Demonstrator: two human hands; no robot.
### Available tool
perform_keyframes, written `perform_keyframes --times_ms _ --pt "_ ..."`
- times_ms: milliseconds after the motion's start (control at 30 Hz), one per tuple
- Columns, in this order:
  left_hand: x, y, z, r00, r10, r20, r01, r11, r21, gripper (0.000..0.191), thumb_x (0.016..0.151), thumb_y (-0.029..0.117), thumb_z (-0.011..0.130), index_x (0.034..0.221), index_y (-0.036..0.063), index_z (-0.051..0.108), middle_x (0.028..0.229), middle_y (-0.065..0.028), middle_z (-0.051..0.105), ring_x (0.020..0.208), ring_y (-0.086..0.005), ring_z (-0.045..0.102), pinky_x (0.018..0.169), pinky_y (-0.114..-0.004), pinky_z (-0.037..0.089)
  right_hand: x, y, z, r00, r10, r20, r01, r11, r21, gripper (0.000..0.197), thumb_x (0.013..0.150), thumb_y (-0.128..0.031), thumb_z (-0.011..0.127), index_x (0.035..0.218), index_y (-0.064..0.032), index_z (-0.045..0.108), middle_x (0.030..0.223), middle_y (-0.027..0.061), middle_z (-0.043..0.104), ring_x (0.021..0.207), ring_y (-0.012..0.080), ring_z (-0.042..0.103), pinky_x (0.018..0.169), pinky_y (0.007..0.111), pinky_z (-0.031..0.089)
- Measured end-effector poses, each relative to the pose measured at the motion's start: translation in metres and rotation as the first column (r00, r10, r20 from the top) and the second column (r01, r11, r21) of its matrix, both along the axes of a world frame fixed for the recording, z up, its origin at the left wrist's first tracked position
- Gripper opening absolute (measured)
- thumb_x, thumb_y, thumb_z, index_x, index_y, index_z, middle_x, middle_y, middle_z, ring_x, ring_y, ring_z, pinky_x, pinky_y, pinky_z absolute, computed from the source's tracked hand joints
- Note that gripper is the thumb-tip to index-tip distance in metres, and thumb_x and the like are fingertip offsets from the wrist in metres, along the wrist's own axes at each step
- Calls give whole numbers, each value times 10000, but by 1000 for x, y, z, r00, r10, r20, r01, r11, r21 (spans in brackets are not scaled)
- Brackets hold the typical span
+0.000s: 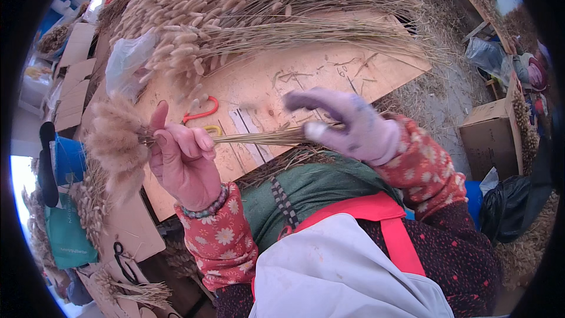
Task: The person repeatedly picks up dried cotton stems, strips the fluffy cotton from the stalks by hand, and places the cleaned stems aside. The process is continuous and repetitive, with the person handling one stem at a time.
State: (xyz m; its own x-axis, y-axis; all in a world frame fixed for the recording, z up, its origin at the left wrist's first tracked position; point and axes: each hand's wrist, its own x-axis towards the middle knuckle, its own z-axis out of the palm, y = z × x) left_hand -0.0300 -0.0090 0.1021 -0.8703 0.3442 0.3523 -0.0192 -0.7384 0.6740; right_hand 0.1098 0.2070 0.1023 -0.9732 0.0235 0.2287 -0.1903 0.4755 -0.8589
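My bare left hand [187, 165], with a bead bracelet at the wrist, grips a bunch of dried bunny-tail grass just below its heads. The fluffy heads [117, 141] fan out to the left of the hand. The bunch's stems [260, 137] run right, across the plywood board [265, 92]. Over their far ends is my right hand [346, 123], in a pale, stained glove. Its fingers are raised and spread from the thumb, which overlaps the stems. Behind the left hand lie scissors with a red handle loop [203, 110] and a yellow one [213, 130], partly hidden.
A large heap of bunny-tail grass [229, 0] covers the board's far side. A clear plastic bag [128, 62] lies at its left. Cardboard boxes [487, 134] stand at right, near another person [532, 70]. At left are a blue container [68, 159] and a small bundle [141, 293].
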Motion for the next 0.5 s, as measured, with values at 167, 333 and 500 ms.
perform_keyframes --times_ms 167,333,500 --pt "10 9 -3 999 10 -38 -11 1000 -29 437 1005 237 459 1287 -97 449 610 -5 373 501 -146 422 488 -287 429 -25 -24 -18 998 21 -62 -3 962 272 233 782 -109 607 1010 -65 617 790 119 618 754 317 622 675 397 490" --pt "10 18 -14 999 3 35 0 996 -93 440 1004 234 462 1283 -105 447 590 7 348 495 -137 408 524 -280 441 -1 19 -49 986 -163 -28 153 835 528 224 773 -81 585 991 -80 637 826 93 631 773 299 606 722 396 472" --pt "-1 1 -15 999 37 11 -36 999 -30 440 1007 232 455 1301 -94 440 607 -3 353 496 -132 407 481 -269 419 43 78 -55 983 -102 152 -29 734 678 257 798 -141 587 1047 -98 631 934 100 634 811 301 621 781 413 485"
